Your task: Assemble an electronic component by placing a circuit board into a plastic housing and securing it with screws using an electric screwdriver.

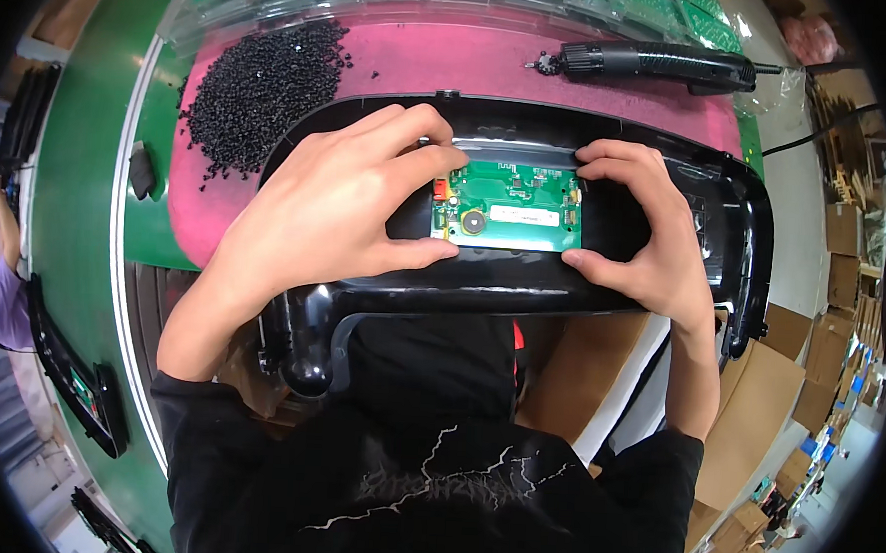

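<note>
Circuit board point(508, 192) with white label point(524, 217), its print illegible

2 hands point(342, 196) point(665, 243), 1 circuit board point(510, 195) between them, 1 power screwdriver point(659, 65), 1 pink mat point(434, 66), 1 black-parts heap point(262, 92).

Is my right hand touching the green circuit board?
Touching. In the head view, the right hand has its thumb tip against the lower right corner of the green circuit board, no gap showing.
</note>
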{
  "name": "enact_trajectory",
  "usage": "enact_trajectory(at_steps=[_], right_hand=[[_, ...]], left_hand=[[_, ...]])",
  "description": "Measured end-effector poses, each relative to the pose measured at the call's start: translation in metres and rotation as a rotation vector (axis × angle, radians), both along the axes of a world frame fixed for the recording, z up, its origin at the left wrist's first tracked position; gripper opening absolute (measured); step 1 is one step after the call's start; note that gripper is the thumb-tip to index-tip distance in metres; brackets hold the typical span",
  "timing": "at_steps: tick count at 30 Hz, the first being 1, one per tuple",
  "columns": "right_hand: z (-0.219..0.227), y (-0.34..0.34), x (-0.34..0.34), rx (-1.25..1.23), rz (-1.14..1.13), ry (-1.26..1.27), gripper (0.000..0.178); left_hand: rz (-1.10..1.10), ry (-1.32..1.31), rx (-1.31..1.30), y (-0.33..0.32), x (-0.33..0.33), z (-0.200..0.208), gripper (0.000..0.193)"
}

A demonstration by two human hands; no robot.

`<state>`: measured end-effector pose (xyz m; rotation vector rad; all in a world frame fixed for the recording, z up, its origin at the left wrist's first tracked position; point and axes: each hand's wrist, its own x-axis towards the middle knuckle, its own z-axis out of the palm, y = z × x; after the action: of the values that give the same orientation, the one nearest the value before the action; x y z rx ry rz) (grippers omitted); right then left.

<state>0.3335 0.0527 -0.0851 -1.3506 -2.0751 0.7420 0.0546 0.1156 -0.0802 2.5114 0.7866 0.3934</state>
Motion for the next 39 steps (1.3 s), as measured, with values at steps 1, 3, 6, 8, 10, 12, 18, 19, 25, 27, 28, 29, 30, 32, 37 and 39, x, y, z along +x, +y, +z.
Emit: enact_trajectory(at_steps=[1,3,6,8,10,12,18,19,25,27,28,29,30,32,37,39], right_hand=[[0.000,0.001,-0.001,0.007,-0.004,-0.003,0.054],[-0.001,0.001,-0.002,0.010,-0.012,-0.005,0.054],[-0.001,0.001,-0.002,0.006,-0.019,-0.003,0.054],[0.000,0.002,-0.004,0.012,-0.021,-0.018,0.053],[-0.001,0.002,-0.005,0.008,-0.023,-0.029,0.053],[-0.001,0.003,-0.006,0.007,-0.023,-0.039,0.054],[-0.001,0.004,-0.011,0.003,-0.030,-0.039,0.054],[0.000,0.004,-0.011,0.005,-0.031,-0.040,0.054],[-0.002,0.007,-0.016,0.007,-0.036,-0.054,0.055],[-0.002,0.008,-0.018,0.009,-0.032,-0.059,0.055],[-0.002,0.008,-0.019,0.004,-0.035,-0.063,0.056],[-0.002,0.009,-0.020,0.000,-0.038,-0.067,0.056],[-0.002,0.008,-0.021,0.005,-0.027,-0.065,0.056],[-0.001,0.007,-0.022,-0.006,-0.046,-0.072,0.056],[-0.002,0.006,-0.028,0.001,-0.060,-0.075,0.059],[0.001,0.009,-0.028,-0.029,-0.018,-0.065,0.060]], left_hand=[[0.011,0.009,0.003,0.000,0.000,0.000,0.054],[0.018,0.019,0.001,0.001,0.000,0.001,0.055],[0.022,0.015,-0.006,0.002,0.000,0.002,0.057],[0.031,0.007,-0.014,0.002,-0.001,0.003,0.057],[0.024,0.006,-0.015,0.003,-0.002,0.002,0.057],[0.019,0.005,-0.013,0.004,-0.003,0.001,0.057],[0.009,-0.003,0.001,0.007,-0.006,0.000,0.057],[0.007,-0.006,0.006,0.007,-0.006,0.001,0.056],[0.013,-0.008,0.013,0.009,-0.011,-0.002,0.055],[0.017,-0.010,0.011,0.010,-0.013,-0.003,0.055],[0.012,-0.019,0.021,0.010,-0.014,-0.003,0.054],[0.006,-0.027,0.031,0.011,-0.015,-0.003,0.054],[0.017,-0.025,0.036,0.010,-0.016,-0.002,0.054],[-0.002,-0.020,0.045,0.008,-0.017,-0.002,0.054],[-0.045,0.019,0.042,0.011,-0.023,-0.004,0.059],[-0.044,-0.026,0.055,0.012,-0.025,-0.006,0.061]])
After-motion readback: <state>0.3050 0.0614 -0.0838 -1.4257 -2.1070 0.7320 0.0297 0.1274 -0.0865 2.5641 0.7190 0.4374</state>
